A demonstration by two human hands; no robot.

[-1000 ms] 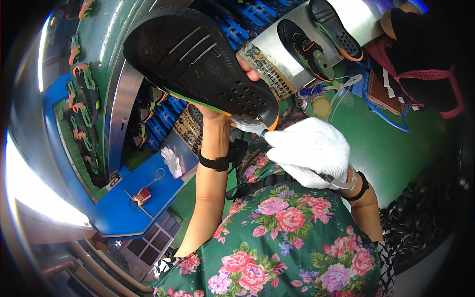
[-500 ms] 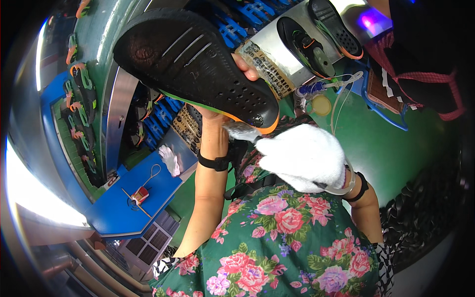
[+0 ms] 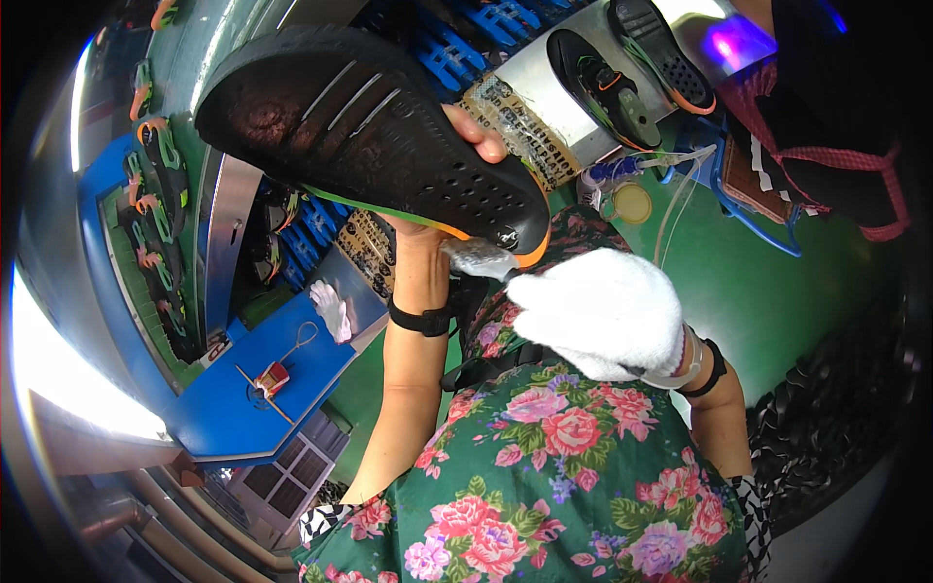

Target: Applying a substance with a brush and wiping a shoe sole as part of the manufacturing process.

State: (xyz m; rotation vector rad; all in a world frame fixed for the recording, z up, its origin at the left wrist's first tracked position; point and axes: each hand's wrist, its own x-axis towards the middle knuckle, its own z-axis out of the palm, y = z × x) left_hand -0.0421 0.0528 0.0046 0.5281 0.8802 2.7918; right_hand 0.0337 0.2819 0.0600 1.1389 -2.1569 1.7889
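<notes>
My bare left hand [image 3: 474, 134] is wrapped round a large black shoe sole [image 3: 360, 121] with green and orange edging, a row of slits and many small holes. Its fingertips show over the sole's far edge; the palm is mostly hidden behind it. In a white glove, my right hand [image 3: 598, 316] grips a brush [image 3: 481, 260] with pale, wet-looking bristles. Those bristles lie along the orange edge at the sole's narrow end, close to my left wrist. The glove covers most of the brush's handle.
Two black shoes, one a strapped sandal [image 3: 603, 92], the other sole up [image 3: 661, 53], lie on a metal bench at the far right. A blue table [image 3: 262, 389] at left bears a glove [image 3: 332, 311]. Strapped uppers [image 3: 160, 185] line the conveyor. A blue-framed stool [image 3: 763, 194] stands right.
The shoe sole has shifted slightly left, its wide end a little lower. My right hand and the brush have moved slightly right, the bristles still by the orange edge.
</notes>
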